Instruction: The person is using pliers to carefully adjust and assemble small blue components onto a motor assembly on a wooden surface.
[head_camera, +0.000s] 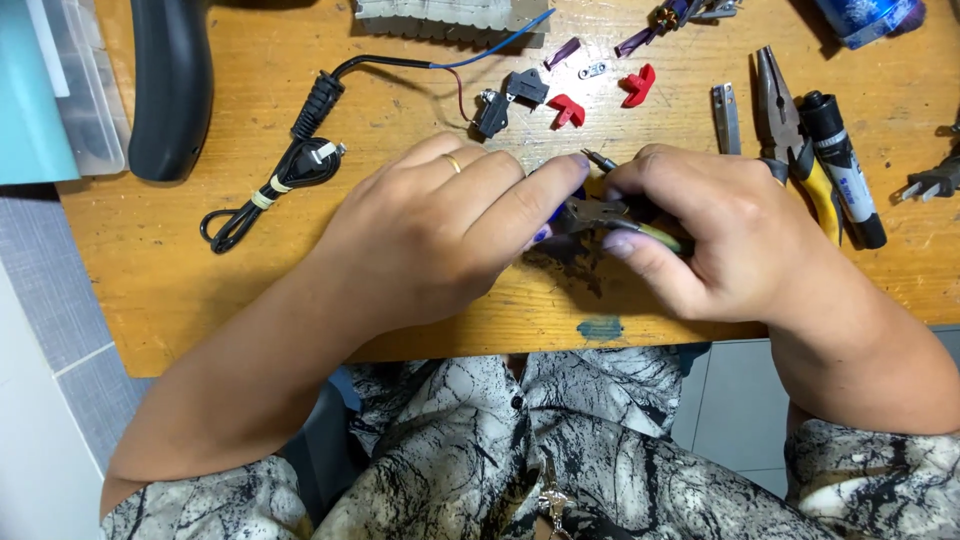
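Observation:
My left hand (440, 225) rests on the wooden table (180, 270), fingers curled over a small dark part with a blue bit showing under the fingertips. My right hand (700, 230) grips small pliers (600, 212) with yellow-green handles, the jaws pointing left at what the left hand holds. A thin dark pin sticks up between the two hands. What the left fingers pinch is mostly hidden.
A black power cord with plug (290, 165) lies at the left. Small black switch (495, 110) and red plastic pieces (600, 95) lie beyond the hands. Larger yellow-handled pliers (795, 140), a black marker (845, 170) and a metal strip (727, 117) lie at the right. A black handle (170, 85) stands far left.

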